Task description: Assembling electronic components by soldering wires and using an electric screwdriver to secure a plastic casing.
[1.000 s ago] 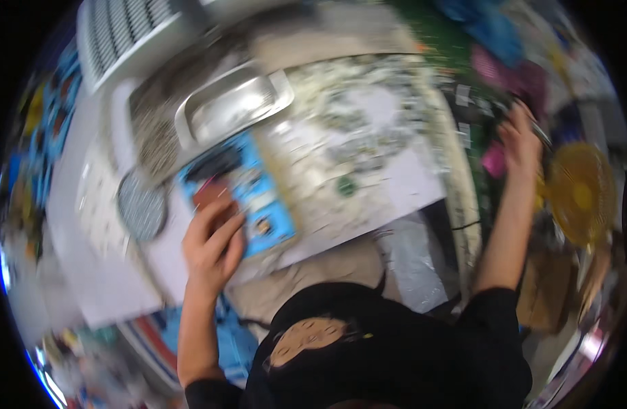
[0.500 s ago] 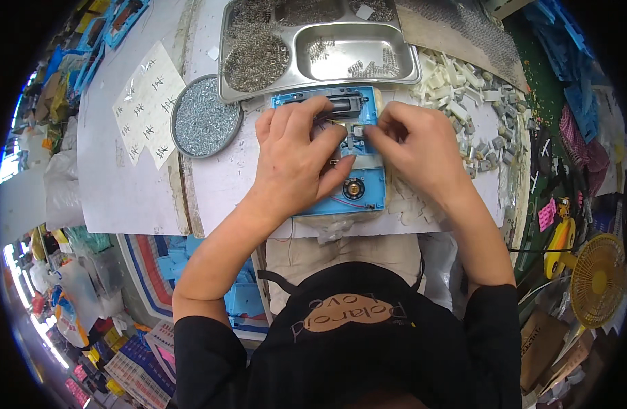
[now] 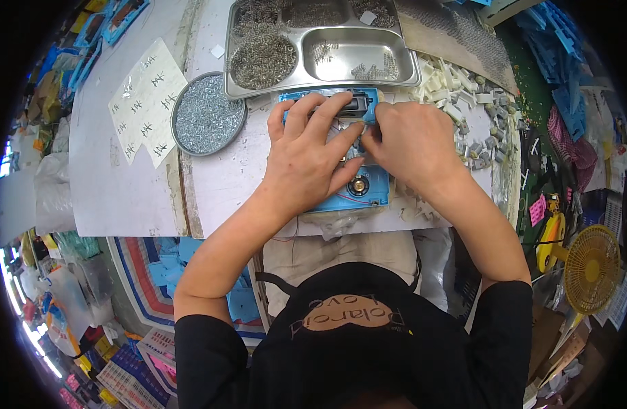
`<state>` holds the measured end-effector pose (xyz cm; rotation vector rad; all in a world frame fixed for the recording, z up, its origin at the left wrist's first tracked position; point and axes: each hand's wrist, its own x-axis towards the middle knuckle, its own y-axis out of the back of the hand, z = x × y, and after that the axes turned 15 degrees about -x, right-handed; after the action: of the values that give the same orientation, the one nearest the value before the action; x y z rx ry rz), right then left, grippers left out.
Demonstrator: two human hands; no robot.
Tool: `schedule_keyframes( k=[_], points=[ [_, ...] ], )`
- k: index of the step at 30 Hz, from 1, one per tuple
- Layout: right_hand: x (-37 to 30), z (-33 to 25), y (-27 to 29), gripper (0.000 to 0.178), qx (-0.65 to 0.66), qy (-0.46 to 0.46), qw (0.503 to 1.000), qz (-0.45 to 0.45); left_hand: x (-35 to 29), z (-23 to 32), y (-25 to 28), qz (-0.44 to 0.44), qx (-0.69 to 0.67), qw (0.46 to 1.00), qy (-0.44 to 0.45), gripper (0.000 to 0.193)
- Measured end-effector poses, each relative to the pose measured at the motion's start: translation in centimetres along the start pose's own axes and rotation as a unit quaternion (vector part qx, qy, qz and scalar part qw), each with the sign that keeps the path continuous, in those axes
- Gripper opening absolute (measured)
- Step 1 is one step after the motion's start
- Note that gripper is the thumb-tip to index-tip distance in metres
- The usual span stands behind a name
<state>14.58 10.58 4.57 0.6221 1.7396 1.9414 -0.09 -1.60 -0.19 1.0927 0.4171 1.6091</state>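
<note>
A blue plastic casing (image 3: 342, 199) lies on the table in front of me, with a dark slotted part at its far end and a small round speaker (image 3: 359, 185) at its near end. Over its left side rests my left hand (image 3: 303, 146), fingers spread and their tips on the casing, thumb apart from the index finger. My right hand (image 3: 419, 143) bends over the casing's right edge, its fingers curled closed with the tips at the middle parts. Whatever those fingers pinch is hidden beneath them. Thin red wire runs beside the speaker.
Beyond the casing stands a metal compartment tray (image 3: 313, 87) of small springs. To its left sits a round dish (image 3: 240, 129) of small metal pieces, beside a marked paper sheet (image 3: 142, 112). White and grey parts (image 3: 456, 88) are heaped at the right. A yellow fan (image 3: 591, 269) stands further right.
My right hand has moved over the casing and rolled knuckles-up, covering the small block that showed at its fingertips. The left hand stays on the casing, its fingers spread wider.
</note>
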Motion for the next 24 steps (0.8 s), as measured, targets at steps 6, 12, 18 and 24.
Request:
schedule_keyframes(
  k=[6, 12, 18, 24],
  points=[
    [0.0, 2.1, -1.5, 0.025, 0.17, -0.016, 0.985, -0.013, -0.1, 0.0, 0.1, 0.001, -0.002, 1.0, -0.007, 0.041],
    [0.8, 2.3, -0.9, 0.023, 0.18, -0.017, 0.98, -0.088, -0.2, -0.2, -0.1, 0.001, -0.002, 1.0, -0.011, 0.04],
    [0.3, 1.5, -0.5, 0.016, -0.003, 0.106, 0.994, 0.02, -0.2, -0.3, -0.4, 0.01, 0.001, 1.0, -0.014, 0.038],
    [0.3, 4.7, -1.1, 0.023, 0.459, -0.116, 0.86, -0.192, 0.0, -0.2, -0.1, 0.002, -0.01, 1.0, -0.009, 0.038]
  ],
)
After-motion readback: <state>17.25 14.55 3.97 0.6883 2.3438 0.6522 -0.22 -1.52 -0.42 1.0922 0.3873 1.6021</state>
